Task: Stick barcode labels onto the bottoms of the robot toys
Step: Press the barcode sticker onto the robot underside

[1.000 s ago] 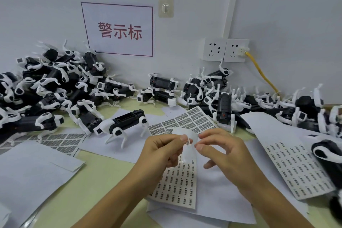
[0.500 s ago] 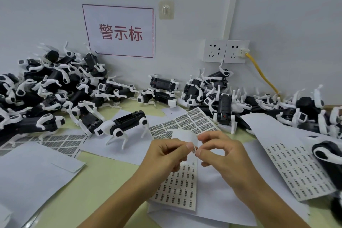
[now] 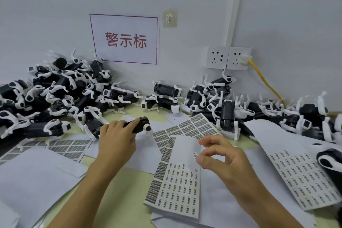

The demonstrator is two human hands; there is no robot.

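My left hand [image 3: 116, 139] grips a black-and-white robot dog toy [image 3: 142, 126] by its body, on the white paper just left of centre. The toy's white leg points down at the paper. My right hand [image 3: 220, 155] hovers above the barcode label sheet [image 3: 175, 185]. A small barcode label [image 3: 195, 155] clings to its thumb tip, and the index finger is held apart above it. The sheet's top part is bare backing; rows of labels fill the lower part.
Heaps of robot toys lie along the wall at left [image 3: 55, 98], centre [image 3: 164, 96] and right [image 3: 229, 111]. A second label sheet [image 3: 303, 177] lies at right and used grey sheets [image 3: 192, 127] behind. A yellow cable [image 3: 264, 79] runs from the wall sockets.
My hands have parted. The left hand left the sheet and reached forward to take hold of the robot toy. The right hand has pulled the label free, and the sheet lies flat.
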